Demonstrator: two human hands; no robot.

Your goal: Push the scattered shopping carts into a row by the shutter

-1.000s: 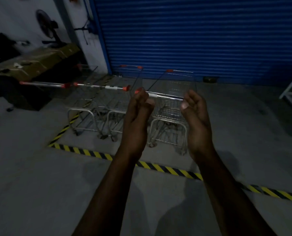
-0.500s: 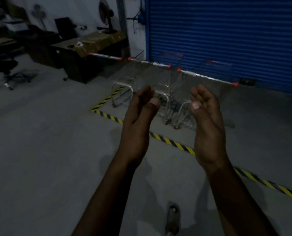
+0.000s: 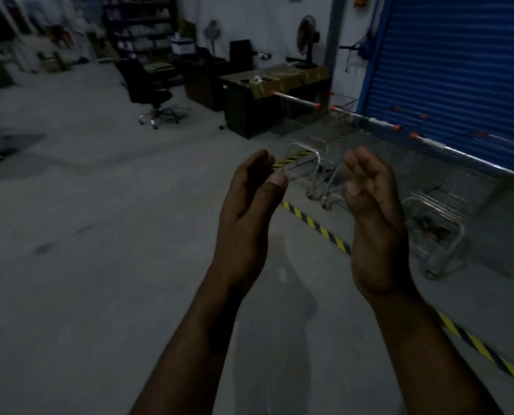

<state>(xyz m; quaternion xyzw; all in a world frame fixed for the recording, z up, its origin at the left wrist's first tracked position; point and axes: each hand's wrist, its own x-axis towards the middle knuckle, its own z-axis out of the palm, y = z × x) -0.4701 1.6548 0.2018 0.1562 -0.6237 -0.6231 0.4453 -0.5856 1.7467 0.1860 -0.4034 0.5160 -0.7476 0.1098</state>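
While both arms reached forward over the grey floor [image 3: 100,265], the left hand [image 3: 246,205] and the right hand [image 3: 372,211] were raised side by side, palms turned toward each other, fingers loosely curled and thumbs up, with a clear gap between them; neither hand held or touched anything. Beyond the hands, the carts [image 3: 399,163] stood in a row in front of the blue shutter [image 3: 459,70], their handles lined up end to end in a slanting line with orange caps, running from the shutter's left edge down toward its right. Three handles could be made out; the wire baskets below them were blurred. The row sat on the shutter's side of a yellow-and-black tape line [image 3: 318,226] on the floor, and the hands hung on the near side of that line, apart from the carts. Left of the shutter, a dark table [image 3: 267,94] with a tan top stood just beside the far end of the row, and a fan [image 3: 308,40] rose behind it against the white wall. Farther left of the shutter, well apart from the carts, was a black chair [image 3: 147,88] on castors, with dim shelves [image 3: 141,22] behind it.
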